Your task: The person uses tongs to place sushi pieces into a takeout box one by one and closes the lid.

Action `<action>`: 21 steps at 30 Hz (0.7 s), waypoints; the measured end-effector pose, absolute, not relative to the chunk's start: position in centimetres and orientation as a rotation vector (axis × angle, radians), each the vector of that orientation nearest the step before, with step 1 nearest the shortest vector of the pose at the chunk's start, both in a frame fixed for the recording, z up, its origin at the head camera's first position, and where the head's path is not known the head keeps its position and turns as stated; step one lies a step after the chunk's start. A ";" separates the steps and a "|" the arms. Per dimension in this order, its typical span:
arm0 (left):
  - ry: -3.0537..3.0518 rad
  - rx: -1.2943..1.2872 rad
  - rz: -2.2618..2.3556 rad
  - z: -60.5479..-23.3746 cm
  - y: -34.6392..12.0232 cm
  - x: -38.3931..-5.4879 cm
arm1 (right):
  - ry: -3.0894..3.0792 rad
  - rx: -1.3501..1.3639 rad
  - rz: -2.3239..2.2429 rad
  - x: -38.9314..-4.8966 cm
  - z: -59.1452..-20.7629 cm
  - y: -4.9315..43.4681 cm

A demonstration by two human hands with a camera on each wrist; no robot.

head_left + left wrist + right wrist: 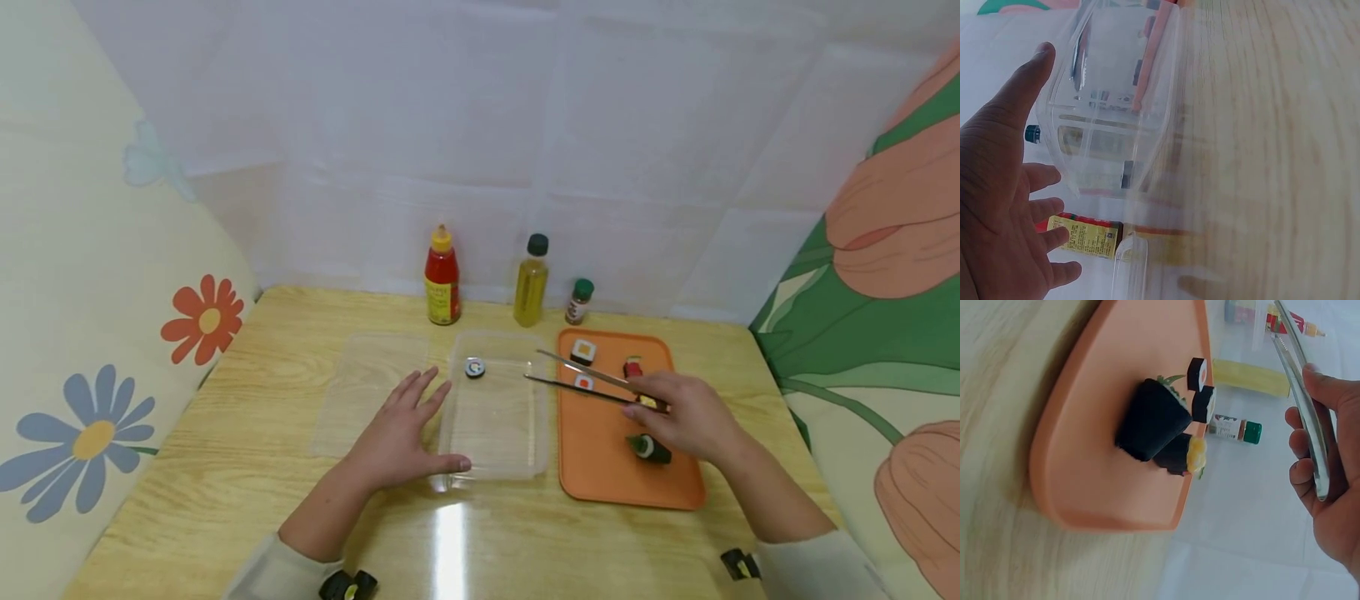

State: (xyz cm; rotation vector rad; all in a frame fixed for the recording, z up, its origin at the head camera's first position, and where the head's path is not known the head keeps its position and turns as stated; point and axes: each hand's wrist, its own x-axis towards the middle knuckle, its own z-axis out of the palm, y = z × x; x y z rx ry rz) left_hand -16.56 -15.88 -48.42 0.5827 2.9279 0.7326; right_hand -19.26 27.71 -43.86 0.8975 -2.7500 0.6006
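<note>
My right hand (686, 412) grips metal tongs (1304, 394) above an orange tray (615, 479). The tongs' two tips stand apart over the right side of a clear plastic container (495, 450), with nothing between them. One small sushi roll (475, 367) lies inside the container near its left wall. On the tray are several sushi pieces: a square roll (583, 352), a smaller roll (584, 382), a red-topped piece (633, 367) and a dark hand roll (1152, 419). My left hand (401, 437) spreads its fingers beside the container's left wall, thumb over the near left corner.
A clear flat lid (367, 375) lies left of the container. Along the back wall stand a red sauce bottle (442, 279), an oil bottle (531, 283) and a small green-capped spice jar (579, 302). Patterned cloth hangs on both sides.
</note>
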 end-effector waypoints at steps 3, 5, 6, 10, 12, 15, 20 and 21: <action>2.928 0.584 0.742 -48.4 -15.9 -16.5 | -2.725 0.893 0.609 -19.1 -44.1 28.1; 2.930 0.591 0.743 -48.4 -15.9 -16.5 | -2.701 0.897 0.608 -19.0 -44.3 28.5; 2.928 0.589 0.741 -48.4 -15.9 -16.5 | -2.692 0.899 0.604 -18.9 -44.4 28.6; 2.923 0.585 0.740 -48.4 -16.0 -16.5 | -2.710 0.870 0.581 -18.6 -44.6 29.2; 2.921 0.584 0.737 -48.4 -16.0 -16.5 | -2.734 0.848 0.576 -18.5 -44.7 29.5; 2.923 0.586 0.738 -48.4 -16.0 -16.5 | -2.756 0.820 0.580 -18.3 -44.9 29.9; 2.933 0.604 0.750 -48.4 -16.1 -16.5 | -2.748 0.798 0.586 -18.2 -45.2 30.7; 2.934 0.605 0.749 -48.5 -16.1 -16.5 | -2.749 0.792 0.582 -18.1 -45.2 30.8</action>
